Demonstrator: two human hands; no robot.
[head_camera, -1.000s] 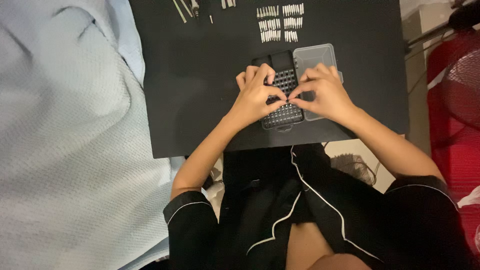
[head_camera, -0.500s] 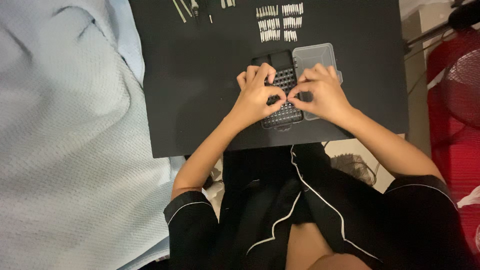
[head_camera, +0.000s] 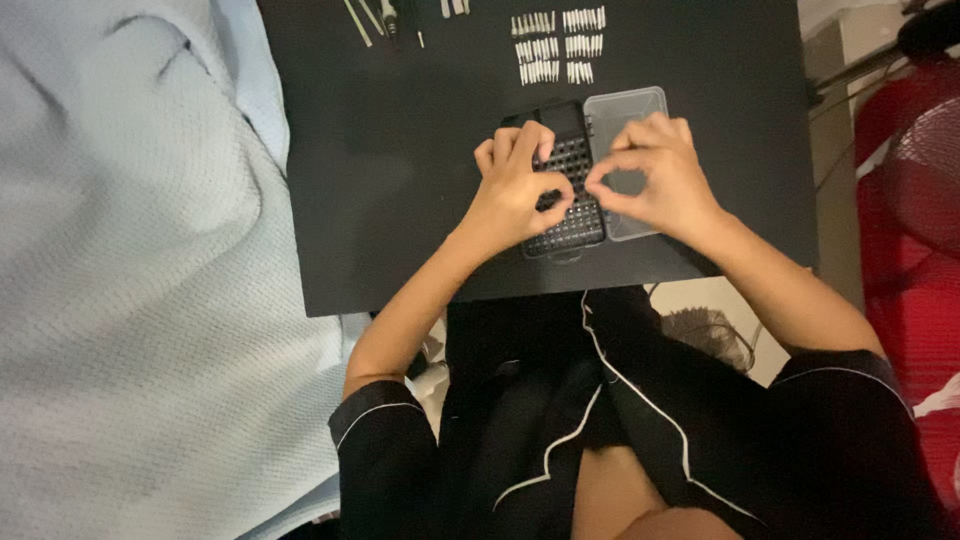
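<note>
the black bit case (head_camera: 570, 215) is laid lengthwise away from the body; the left hand (head_camera: 515, 195) is pinched over it, the right hand (head_camera: 655, 185) pinched narrow above the clear lid (head_camera: 625, 105); whether a bit is held cannot be told. bare surface (head_camera: 400, 180) is left at the left.

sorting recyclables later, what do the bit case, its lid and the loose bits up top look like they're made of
Bit case: probably matte black plastic, moulded into a grid of small sockets.
Lid: clear plastic, likely; the dark table shows through it, and its edges catch light.
Loose bits: most likely bare metal; they are pale, slim, and bright against the table, though too small to be sure.
</note>
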